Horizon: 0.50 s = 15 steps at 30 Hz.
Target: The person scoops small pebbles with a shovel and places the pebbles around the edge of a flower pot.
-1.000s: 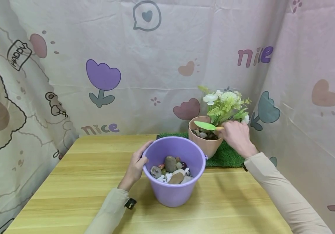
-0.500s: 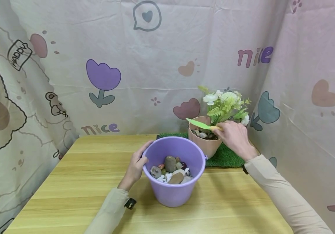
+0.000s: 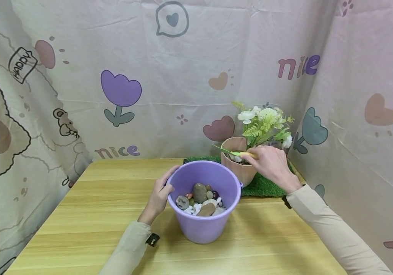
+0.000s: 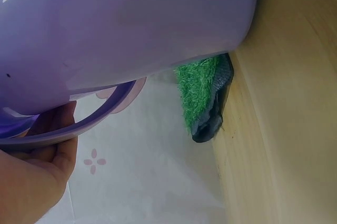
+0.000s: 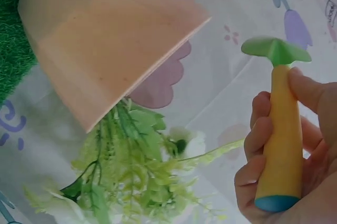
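Observation:
On the table stands a purple bucket with several stones of different colours inside. My left hand grips its left rim, thumb over the edge; in the left wrist view fingers wrap the rim. My right hand holds a small trowel by its yellow handle, fingers curled round it. The trowel's green blade points left, seen nearly edge-on, over the left side of a peach flowerpot. Stones lie in the pot, partly hidden by the trowel and hand.
White flowers and green leaves rise from the pot, close to my right hand. Beneath the pot lies a green grass mat. The wooden table extends left of the bucket. Printed cloth hangs behind and at both sides.
My right hand has moved slightly left and down with the trowel, and the blade has turned from showing its broad face to nearly edge-on. The left hand and bucket have stayed still.

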### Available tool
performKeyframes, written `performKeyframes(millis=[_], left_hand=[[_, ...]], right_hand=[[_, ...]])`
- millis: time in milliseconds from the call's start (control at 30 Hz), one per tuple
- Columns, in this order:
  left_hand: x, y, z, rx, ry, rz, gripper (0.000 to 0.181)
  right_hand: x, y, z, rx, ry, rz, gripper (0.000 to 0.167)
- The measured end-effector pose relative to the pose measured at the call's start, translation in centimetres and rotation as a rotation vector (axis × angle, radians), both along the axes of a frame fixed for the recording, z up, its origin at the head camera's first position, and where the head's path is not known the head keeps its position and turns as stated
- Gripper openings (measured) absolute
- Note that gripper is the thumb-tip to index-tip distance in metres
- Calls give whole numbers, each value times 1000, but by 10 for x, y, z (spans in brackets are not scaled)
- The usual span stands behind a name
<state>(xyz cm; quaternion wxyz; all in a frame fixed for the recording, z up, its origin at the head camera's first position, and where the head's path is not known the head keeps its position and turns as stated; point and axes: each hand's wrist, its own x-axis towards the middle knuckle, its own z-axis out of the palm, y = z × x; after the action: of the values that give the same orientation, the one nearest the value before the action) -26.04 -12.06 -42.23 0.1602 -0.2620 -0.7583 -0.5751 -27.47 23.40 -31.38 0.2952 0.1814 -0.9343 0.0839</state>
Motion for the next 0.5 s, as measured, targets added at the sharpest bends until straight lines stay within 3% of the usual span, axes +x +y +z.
performKeyframes(millis=[300,500], left_hand=[[1,0,-1,0,-4,-4,70],[-1,-1,-1,7,0,-6,69]], right_hand=[[16,-16,7,35,-34,99,25],[25,-29,13,135,-98,156,25]])
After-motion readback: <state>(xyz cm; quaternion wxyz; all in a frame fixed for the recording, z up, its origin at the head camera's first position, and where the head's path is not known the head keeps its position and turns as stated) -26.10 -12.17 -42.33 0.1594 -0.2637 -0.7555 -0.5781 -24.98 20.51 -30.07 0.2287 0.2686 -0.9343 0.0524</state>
